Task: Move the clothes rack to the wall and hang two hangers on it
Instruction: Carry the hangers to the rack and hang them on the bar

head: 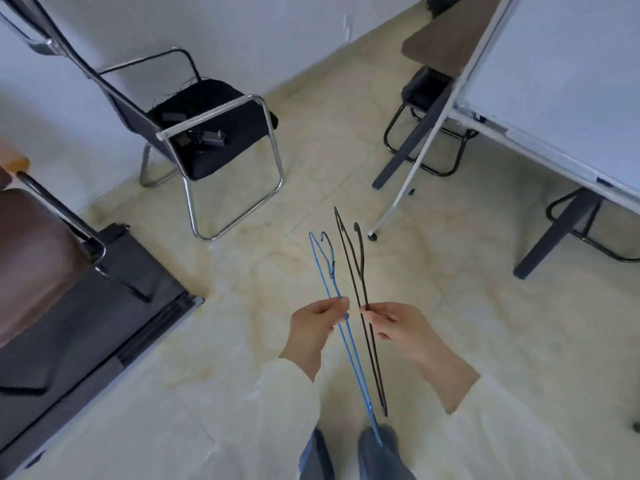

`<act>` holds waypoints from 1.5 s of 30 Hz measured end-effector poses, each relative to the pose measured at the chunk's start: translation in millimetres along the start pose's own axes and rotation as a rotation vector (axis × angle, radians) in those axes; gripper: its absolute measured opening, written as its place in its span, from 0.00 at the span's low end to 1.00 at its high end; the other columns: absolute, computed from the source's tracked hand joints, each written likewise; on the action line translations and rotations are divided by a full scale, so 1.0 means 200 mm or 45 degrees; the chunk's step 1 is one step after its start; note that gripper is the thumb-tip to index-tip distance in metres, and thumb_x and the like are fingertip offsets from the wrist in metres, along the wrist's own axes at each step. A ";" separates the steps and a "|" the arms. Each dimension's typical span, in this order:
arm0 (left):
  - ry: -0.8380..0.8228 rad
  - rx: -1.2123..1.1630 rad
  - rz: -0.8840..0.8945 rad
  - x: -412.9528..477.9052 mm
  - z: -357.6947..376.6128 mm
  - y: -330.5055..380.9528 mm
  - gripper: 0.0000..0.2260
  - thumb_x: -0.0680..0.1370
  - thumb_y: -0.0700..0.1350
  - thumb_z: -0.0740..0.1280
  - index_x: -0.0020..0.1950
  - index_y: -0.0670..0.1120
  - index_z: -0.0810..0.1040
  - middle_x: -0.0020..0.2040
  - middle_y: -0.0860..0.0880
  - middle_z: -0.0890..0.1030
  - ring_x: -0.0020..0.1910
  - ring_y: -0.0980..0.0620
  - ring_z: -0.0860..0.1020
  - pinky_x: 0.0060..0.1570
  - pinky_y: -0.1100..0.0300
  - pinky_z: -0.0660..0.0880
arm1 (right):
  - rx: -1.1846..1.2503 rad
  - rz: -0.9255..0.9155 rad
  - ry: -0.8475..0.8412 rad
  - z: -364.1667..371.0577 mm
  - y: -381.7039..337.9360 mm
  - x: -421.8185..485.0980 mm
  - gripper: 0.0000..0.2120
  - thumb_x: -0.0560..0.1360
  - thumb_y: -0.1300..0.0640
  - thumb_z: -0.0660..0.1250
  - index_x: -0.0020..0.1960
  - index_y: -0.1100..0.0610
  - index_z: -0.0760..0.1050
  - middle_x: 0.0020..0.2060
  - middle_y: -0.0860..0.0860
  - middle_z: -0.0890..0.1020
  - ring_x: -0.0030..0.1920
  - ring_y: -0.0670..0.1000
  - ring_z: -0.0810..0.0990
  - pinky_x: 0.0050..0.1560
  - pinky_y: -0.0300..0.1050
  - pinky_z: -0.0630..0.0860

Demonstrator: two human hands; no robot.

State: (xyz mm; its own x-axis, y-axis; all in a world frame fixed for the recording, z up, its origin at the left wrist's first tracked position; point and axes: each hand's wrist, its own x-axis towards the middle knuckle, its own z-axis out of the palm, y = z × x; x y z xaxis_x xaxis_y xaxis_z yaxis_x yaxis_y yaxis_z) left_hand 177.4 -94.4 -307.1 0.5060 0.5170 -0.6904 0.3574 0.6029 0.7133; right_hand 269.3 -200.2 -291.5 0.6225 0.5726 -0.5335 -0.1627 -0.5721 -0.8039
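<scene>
My left hand (311, 325) pinches a blue wire hanger (322, 268) at its middle. My right hand (398, 327) pinches a black hanger (349, 254) the same way. Both hangers are seen edge-on, side by side a little apart, hooks pointing away from me above the tiled floor. Their lower ends reach down toward my legs. I cannot pick out a clothes rack with certainty in this view.
A black chair with a chrome frame (235, 133) stands by the white wall ahead left, small dark items on its seat. A white board on a wheeled white frame (408, 174) leans in at right, dark table legs (554, 233) behind. A brown seat and dark furniture (104, 306) fill the left.
</scene>
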 end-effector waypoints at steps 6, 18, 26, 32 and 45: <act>-0.189 0.149 -0.015 -0.17 0.31 -0.08 0.02 0.72 0.46 0.70 0.40 0.48 0.80 0.37 0.49 0.80 0.37 0.59 0.76 0.36 0.66 0.66 | 0.072 -0.001 0.153 -0.24 0.14 -0.32 0.09 0.74 0.59 0.64 0.41 0.46 0.78 0.43 0.62 0.82 0.44 0.51 0.74 0.52 0.47 0.74; -0.478 0.387 -0.091 -0.52 0.89 -0.36 0.04 0.73 0.46 0.69 0.39 0.48 0.77 0.40 0.53 0.80 0.43 0.60 0.77 0.50 0.60 0.66 | 0.222 0.106 0.438 -0.67 0.53 -0.82 0.11 0.75 0.61 0.63 0.55 0.60 0.79 0.41 0.51 0.79 0.44 0.49 0.75 0.42 0.33 0.71; -0.594 0.479 -0.082 -0.80 1.24 -0.63 0.05 0.74 0.46 0.67 0.38 0.49 0.78 0.43 0.54 0.81 0.44 0.61 0.78 0.52 0.61 0.65 | 0.311 0.129 0.529 -0.94 0.79 -1.11 0.12 0.75 0.62 0.62 0.56 0.61 0.78 0.44 0.54 0.80 0.43 0.48 0.76 0.40 0.34 0.71; -0.665 0.578 -0.075 -0.97 1.52 -0.83 0.04 0.74 0.47 0.67 0.41 0.48 0.77 0.42 0.56 0.82 0.44 0.60 0.78 0.47 0.63 0.67 | 0.447 0.161 0.621 -1.15 0.97 -1.35 0.13 0.75 0.61 0.61 0.58 0.62 0.77 0.46 0.54 0.79 0.47 0.48 0.76 0.40 0.32 0.71; -1.009 0.920 -0.092 -1.38 2.19 -1.19 0.03 0.74 0.44 0.68 0.44 0.46 0.80 0.43 0.55 0.82 0.44 0.60 0.78 0.52 0.63 0.66 | 0.850 0.261 1.096 -1.49 1.36 -1.90 0.12 0.71 0.54 0.68 0.52 0.58 0.80 0.41 0.50 0.83 0.41 0.42 0.78 0.41 0.32 0.72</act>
State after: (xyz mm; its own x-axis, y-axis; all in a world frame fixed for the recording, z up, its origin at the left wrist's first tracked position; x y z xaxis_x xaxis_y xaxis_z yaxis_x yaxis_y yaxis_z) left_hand 297.1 -647.1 -233.0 0.7369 -0.2038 -0.6446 0.6551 -0.0204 0.7553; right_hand 217.5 -748.1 -228.5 0.8183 -0.2445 -0.5202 -0.5424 -0.0293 -0.8396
